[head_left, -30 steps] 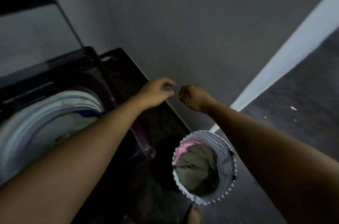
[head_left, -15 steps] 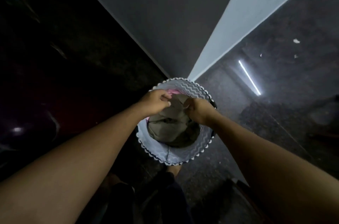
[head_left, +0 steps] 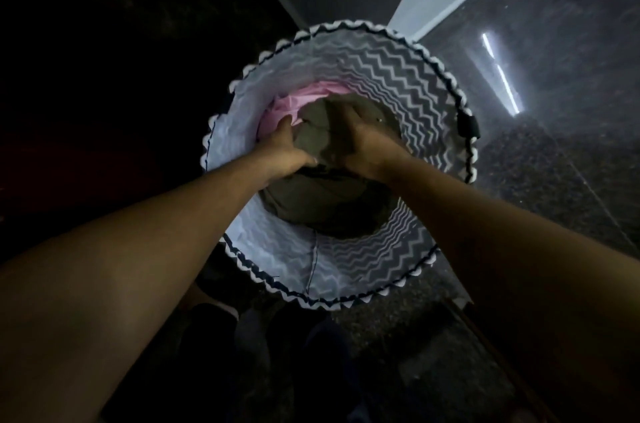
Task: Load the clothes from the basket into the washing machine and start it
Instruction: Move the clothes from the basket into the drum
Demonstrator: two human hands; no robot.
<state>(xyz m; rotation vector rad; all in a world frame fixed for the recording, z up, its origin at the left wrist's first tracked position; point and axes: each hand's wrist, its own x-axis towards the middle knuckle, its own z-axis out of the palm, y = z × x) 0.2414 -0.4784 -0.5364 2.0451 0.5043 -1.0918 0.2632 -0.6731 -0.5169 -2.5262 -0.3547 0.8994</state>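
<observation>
Change: left hand (head_left: pixel 288 148), right hand (head_left: pixel 367 145) now deeper in basket (head_left: pixel 433 54) | grips: both clamped on olive garment (head_left: pixel 329 203)

The dark speckled polished stone floor (head_left: pixel 554 180) carries one round fabric laundry basket (head_left: pixel 398 76), upright, with grey-and-white zigzag walls and a scalloped rim. Right of the basket, the floor mirrors a bright light strip (head_left: pixel 502 76).

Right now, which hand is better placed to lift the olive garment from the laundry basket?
Right, narrowly. The right hand grips the olive garment across its bunched top; the left hand holds only its left edge, beside the pink garment. Both may lift together.
</observation>
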